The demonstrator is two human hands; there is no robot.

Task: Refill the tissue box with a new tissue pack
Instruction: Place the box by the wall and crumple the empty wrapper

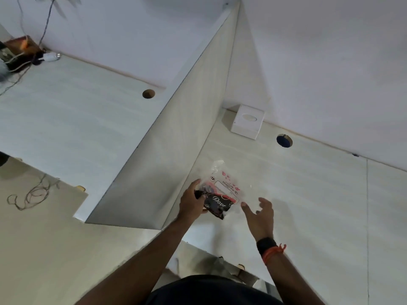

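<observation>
A white tissue box (247, 121) with an oval slot on top stands at the back of the desk, in the corner where the divider meets the wall. Nearer to me, a tissue pack (222, 191) in clear plastic with red print and a dark "Dove" end is held just above the desk. My left hand (191, 201) grips its left side. My right hand (259, 213) hovers beside the pack's right edge with its fingers spread, holding nothing. A black band and an orange thread circle that wrist.
A tall pale divider panel (180, 133) runs diagonally along the left of the desk (319, 194). A round cable hole (284, 140) lies right of the tissue box. Beyond the divider, a second desk carries a hole (148, 93), cables and a brown box (21, 48).
</observation>
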